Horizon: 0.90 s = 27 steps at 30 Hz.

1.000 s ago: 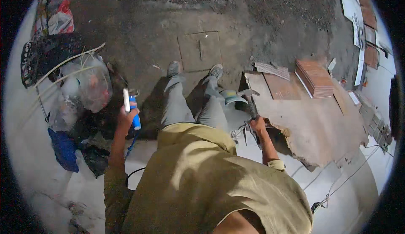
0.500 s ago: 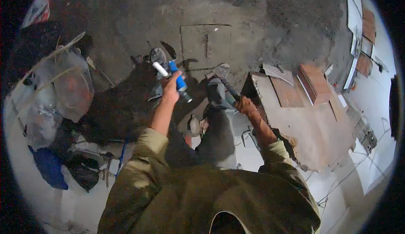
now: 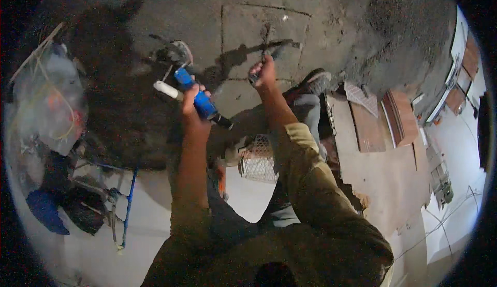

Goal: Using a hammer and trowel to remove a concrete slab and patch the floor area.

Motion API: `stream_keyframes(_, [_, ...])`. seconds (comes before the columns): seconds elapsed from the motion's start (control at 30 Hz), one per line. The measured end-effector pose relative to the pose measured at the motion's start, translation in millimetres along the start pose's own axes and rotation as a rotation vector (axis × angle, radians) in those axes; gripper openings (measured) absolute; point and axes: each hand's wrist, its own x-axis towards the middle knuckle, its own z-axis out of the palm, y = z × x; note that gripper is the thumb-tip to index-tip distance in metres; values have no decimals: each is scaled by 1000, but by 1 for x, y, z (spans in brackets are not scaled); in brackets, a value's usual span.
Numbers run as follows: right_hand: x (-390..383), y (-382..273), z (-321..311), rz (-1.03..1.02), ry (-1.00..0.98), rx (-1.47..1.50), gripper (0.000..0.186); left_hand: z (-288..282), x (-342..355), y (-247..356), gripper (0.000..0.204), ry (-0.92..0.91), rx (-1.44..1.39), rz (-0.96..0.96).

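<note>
My left hand (image 3: 194,100) is closed around a blue cylindrical tool (image 3: 202,103) with a dark end, with a white tube (image 3: 164,89) beside it in the same grip. My right hand (image 3: 264,72) grips the handle of a hammer (image 3: 254,78); its head is hard to make out against shadow. Both hands are above a dusty concrete floor with a scored square outline (image 3: 243,25), my right hand over its lower part. My shoes (image 3: 318,80) stand on either side below the square, the left one partly behind the tools.
A broken board (image 3: 378,183) at right bears stacked brown tiles (image 3: 398,116). Plastic bags (image 3: 49,95) and pale strips lie at left, above dark cloth and a blue pipe (image 3: 128,209). A mesh-patterned piece (image 3: 256,160) lies between my legs. Panels and cables line the far right.
Both arms have swung up and inward over the floor; the right hand with the hammer rose toward the scored square. My legs are bent and the view has shifted.
</note>
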Motion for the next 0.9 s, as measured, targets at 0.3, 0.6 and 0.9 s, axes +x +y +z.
stream_keyframes(0.3, [0, 24, 23, -14, 68, 79, 29, 0, -1, -16, 41, -26, 89, -43])
stream_keyframes(0.6, [-13, 13, 5, -70, 82, -82, 12, -2, 3, -16, 32, 100, 141, -42])
stream_keyframes(0.9, [-61, -60, -38, 248, -9, -162, 26, -11, 12, -9, 32, 219, 89, -107])
